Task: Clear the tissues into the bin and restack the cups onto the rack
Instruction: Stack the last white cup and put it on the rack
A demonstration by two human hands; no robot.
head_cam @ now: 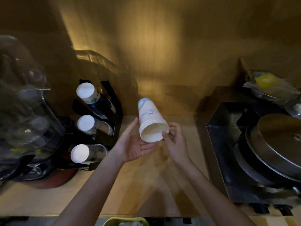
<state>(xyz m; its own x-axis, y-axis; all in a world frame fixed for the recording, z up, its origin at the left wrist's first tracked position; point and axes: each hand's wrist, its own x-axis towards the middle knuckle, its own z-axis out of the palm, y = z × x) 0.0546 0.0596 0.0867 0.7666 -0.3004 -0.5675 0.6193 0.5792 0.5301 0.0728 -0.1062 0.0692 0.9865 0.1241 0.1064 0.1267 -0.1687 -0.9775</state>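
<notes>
Cups (150, 121) tipped mouth-near: left hand (136, 144) flat beneath, right hand (175, 141) pinching rim, likely squaring them for rack (116, 101).

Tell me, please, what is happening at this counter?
A person holds a nested stack of white paper cups tilted above the wooden counter. The right hand pinches its rim; the left hand supports it on an open palm. The black rack to the left holds three cup stacks. This one is not racked yet.
</notes>
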